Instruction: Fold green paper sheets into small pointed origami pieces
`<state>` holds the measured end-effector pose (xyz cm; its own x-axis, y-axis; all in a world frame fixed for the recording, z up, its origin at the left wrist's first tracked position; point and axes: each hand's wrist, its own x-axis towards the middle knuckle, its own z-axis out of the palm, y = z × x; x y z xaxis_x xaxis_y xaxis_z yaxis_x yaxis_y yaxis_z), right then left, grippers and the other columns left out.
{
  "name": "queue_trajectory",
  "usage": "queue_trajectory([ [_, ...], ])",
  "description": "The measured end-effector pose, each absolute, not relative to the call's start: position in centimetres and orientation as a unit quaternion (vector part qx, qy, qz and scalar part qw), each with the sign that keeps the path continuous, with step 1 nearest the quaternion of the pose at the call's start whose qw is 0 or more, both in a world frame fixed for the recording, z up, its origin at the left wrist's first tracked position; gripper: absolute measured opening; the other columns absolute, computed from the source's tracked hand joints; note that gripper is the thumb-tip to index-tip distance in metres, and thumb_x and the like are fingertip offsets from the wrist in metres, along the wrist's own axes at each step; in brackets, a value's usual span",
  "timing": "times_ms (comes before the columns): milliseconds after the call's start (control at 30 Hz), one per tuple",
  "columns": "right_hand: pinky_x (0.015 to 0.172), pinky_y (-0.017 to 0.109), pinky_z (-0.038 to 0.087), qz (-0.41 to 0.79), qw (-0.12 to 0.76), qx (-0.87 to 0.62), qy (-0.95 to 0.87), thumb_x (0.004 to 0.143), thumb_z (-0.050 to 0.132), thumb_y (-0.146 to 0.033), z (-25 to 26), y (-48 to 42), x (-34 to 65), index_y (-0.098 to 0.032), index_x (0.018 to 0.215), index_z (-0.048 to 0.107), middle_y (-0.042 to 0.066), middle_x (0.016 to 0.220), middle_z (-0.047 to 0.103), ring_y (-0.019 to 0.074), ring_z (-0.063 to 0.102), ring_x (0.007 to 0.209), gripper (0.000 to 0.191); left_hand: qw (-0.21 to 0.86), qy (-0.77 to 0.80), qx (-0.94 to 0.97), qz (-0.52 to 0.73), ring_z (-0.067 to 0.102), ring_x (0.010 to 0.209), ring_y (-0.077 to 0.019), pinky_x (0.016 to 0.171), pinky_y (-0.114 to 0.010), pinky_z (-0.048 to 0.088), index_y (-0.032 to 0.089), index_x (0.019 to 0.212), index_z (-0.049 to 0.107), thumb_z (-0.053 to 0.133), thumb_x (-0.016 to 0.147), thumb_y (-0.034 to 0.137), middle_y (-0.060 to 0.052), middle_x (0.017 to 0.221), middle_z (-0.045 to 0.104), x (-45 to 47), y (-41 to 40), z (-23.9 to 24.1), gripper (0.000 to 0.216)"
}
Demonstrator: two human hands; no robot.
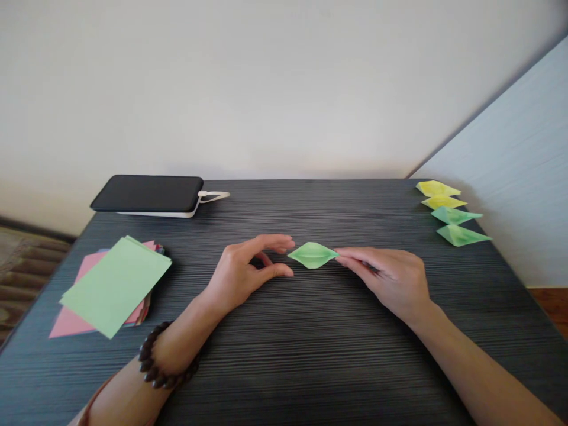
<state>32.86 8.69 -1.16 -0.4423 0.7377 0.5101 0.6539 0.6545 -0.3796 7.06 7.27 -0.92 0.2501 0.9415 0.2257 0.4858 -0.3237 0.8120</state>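
A small light-green folded paper boat [313,255], pointed at both ends, is between my hands over the middle of the dark table. My right hand [390,274] pinches its right tip between thumb and fingers. Close to the left tip is my left hand [248,266], its thumb and fingers apart with a gap between them and the paper. Whether the boat rests on the table or is slightly lifted, I cannot tell.
Green sheets [118,287] lie on a stack of pink and other coloured paper [84,322] at left. Behind it, a black phone [148,193] with a white cable [215,196] sits on a white block. Yellow [438,189] and green folded papers [462,235] line the right edge of the table [293,367].
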Motion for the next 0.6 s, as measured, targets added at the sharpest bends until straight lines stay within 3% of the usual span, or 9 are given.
queue_trajectory([
  [200, 0.063, 0.022, 0.056, 0.105, 0.336, -0.426, -0.833, 0.084, 0.063, -0.027, -1.0, 8.7, 32.9, -0.025, 0.09, 0.072, -0.003, 0.086, 0.075, 0.0128, 0.07, 0.064, 0.012, 0.285, 0.469, 0.757, 0.354, 0.066, 0.079, -0.0139, 0.07, -0.024, 0.053, 0.019, 0.086, 0.069, 0.066, 0.081, 0.025, -0.002, 0.091, 0.072, 7.2, 7.4, -1.1, 0.008],
  [433, 0.059, 0.024, 0.058, 0.318, 0.332, -0.497, -0.736, 0.085, 0.059, -0.031, -1.1, 8.8, 32.7, -0.021, 0.096, 0.071, 0.0, 0.074, 0.074, 0.0133, 0.069, 0.059, 0.019, 0.281, 0.44, 0.769, 0.37, 0.065, 0.076, -0.0132, 0.065, -0.023, 0.051, 0.019, 0.085, 0.07, 0.065, 0.082, 0.024, -0.003, 0.087, 0.072, 7.4, 7.2, -1.2, 0.007],
  [600, 0.057, 0.026, 0.059, 0.405, 0.352, -0.489, -0.687, 0.083, 0.061, -0.035, -1.9, 8.8, 32.0, -0.018, 0.095, 0.071, 0.004, 0.076, 0.073, 0.0143, 0.068, 0.059, 0.024, 0.269, 0.448, 0.775, 0.354, 0.061, 0.069, -0.0102, 0.062, -0.021, 0.048, 0.02, 0.087, 0.069, 0.061, 0.086, 0.027, -0.001, 0.088, 0.071, 7.5, 7.3, -1.3, 0.011],
])
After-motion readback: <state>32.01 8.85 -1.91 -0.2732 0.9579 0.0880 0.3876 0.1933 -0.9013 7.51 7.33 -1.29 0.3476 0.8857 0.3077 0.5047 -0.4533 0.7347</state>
